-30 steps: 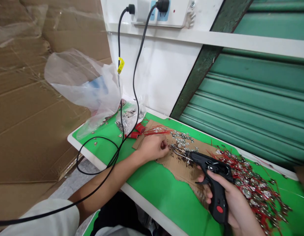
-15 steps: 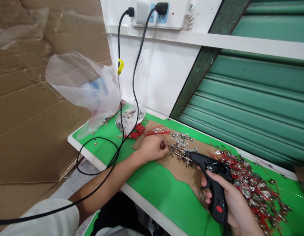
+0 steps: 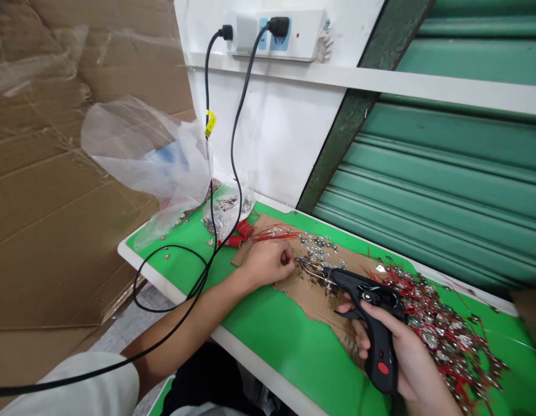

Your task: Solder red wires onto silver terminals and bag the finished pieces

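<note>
My right hand [image 3: 406, 352] is wrapped round the grip of a black glue gun [image 3: 372, 315] with a red button, one finger on the trigger. The gun's metal tip points left at a small metal part lying on a torn piece of brown cardboard [image 3: 320, 297]. My left hand [image 3: 268, 263] rests on the cardboard with its fingers curled and pinched by that spot; what it pinches is too small to name. Loose small silver parts [image 3: 320, 245] lie just beyond the tip. A heap of parts with red wires [image 3: 441, 332] lies to the right of the gun.
The green table top [image 3: 289, 335] has a white edge. Two black cables [image 3: 207, 254] run from a wall power strip [image 3: 274, 32] across the table's left end. Clear plastic bags [image 3: 150, 150] with more parts sit at the back left. Cardboard sheets [image 3: 46, 190] stand left; a green shutter [image 3: 445, 167] stands right.
Both hands stay almost in place. The view has tipped slightly upward, so the power strip shows lower in the picture.
</note>
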Demonstrator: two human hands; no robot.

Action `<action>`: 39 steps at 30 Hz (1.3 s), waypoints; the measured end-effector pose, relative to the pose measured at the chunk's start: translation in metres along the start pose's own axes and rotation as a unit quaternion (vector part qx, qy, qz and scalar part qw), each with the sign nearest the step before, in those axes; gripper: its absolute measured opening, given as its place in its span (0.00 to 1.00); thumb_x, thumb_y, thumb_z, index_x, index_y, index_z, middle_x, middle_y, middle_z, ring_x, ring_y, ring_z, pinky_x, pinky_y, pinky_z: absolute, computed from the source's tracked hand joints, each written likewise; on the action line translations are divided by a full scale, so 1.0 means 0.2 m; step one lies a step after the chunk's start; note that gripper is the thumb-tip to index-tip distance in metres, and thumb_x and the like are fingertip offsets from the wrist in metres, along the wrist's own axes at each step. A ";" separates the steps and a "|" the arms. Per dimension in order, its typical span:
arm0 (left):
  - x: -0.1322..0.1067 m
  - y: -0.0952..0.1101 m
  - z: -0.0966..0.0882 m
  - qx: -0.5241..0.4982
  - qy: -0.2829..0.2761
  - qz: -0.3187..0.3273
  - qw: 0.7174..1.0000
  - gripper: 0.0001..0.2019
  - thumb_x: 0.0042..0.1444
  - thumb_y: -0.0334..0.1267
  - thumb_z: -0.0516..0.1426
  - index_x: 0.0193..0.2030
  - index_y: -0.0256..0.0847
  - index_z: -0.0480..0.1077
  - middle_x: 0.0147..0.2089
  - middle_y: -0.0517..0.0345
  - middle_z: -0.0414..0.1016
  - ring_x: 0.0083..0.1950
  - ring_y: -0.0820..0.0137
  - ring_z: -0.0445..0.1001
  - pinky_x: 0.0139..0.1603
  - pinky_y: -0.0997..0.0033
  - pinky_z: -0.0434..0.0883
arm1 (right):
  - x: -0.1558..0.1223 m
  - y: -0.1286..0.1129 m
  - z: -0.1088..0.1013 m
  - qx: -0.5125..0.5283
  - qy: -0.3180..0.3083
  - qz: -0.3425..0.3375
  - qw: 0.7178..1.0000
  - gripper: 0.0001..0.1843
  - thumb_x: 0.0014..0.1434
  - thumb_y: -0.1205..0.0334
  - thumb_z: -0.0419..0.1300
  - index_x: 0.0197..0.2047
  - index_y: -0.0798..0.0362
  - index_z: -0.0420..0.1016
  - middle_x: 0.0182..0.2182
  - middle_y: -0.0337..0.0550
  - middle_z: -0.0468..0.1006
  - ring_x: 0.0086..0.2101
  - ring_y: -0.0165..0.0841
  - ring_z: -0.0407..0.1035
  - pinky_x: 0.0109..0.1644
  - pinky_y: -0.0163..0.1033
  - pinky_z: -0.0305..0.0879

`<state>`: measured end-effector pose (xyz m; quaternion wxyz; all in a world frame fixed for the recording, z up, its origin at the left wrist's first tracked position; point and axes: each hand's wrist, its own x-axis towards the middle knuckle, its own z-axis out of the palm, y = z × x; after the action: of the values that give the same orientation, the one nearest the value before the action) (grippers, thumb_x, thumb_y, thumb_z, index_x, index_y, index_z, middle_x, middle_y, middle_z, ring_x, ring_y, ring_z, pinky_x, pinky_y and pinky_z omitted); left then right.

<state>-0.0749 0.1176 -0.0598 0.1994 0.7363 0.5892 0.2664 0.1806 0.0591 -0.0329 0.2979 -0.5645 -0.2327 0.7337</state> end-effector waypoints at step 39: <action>0.01 0.03 -0.02 -0.004 -0.012 -0.002 1.000 0.03 0.50 0.36 0.58 0.28 0.40 0.71 0.28 0.61 0.75 0.30 0.73 0.69 0.30 0.75 0.56 | -0.02 0.01 -0.05 0.145 0.027 -0.155 0.977 0.21 0.47 0.54 0.71 0.44 0.52 0.79 0.34 0.41 0.80 0.16 0.23 0.59 0.16 0.30 0.60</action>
<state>-0.0730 0.1175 -0.0536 0.2102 0.7376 0.5868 0.2598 0.1907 0.0542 -0.0335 0.4929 -0.4924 -0.2008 0.6886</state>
